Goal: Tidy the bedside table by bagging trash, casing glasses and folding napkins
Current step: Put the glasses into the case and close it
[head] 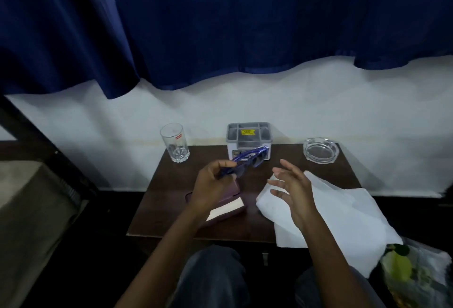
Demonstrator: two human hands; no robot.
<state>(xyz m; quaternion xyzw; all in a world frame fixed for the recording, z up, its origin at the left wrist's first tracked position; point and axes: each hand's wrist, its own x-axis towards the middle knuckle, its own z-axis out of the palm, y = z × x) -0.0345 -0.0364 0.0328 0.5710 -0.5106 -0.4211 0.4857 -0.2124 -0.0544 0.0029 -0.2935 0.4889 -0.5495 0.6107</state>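
The blue plastic glasses (247, 160) are being held above the dark wooden table (343, 175), the left hand (213, 185) pinching one end and partly hiding the open maroon case (226, 209) lying beneath it. The right hand (291, 185) is hovering with fingers spread over a thin, crumpled white napkin (343, 212) overhanging the table's edge. Behind are standing a faceted glass (174, 142), a grey compartmented box (248, 136) and a glass ashtray (321, 149); a bag (416, 276) is being cut off at bottom right.

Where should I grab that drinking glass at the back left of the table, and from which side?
Grip the glass around its plain upper wall, coming from the front right. It stands upright at the table's back-left corner, with the wall behind it.
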